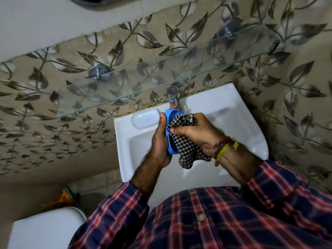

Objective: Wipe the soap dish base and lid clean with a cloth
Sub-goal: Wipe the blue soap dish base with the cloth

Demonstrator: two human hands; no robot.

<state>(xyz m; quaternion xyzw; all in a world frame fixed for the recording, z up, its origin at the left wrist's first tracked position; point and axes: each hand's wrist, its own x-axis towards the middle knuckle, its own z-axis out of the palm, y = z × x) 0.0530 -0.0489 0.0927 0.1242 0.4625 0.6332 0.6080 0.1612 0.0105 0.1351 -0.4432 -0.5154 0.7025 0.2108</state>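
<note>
Blue oval soap dish base (pixel 172 133) stands on edge, gripped by left hand (pixel 159 141); right hand (pixel 195 132) bunches checked cloth (pixel 186 141) into it; translucent lid (pixel 145 118) lies on sink (pixel 233 112) ledge

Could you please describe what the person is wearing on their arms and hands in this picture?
Both arms wear plaid shirt sleeves in navy, red and white, pushed up to leave the forearms bare. The right wrist carries thread bracelets: a yellow one with a tassel and a dark reddish-brown one. The left hand and right hand are bare, without gloves; no rings show.
</note>
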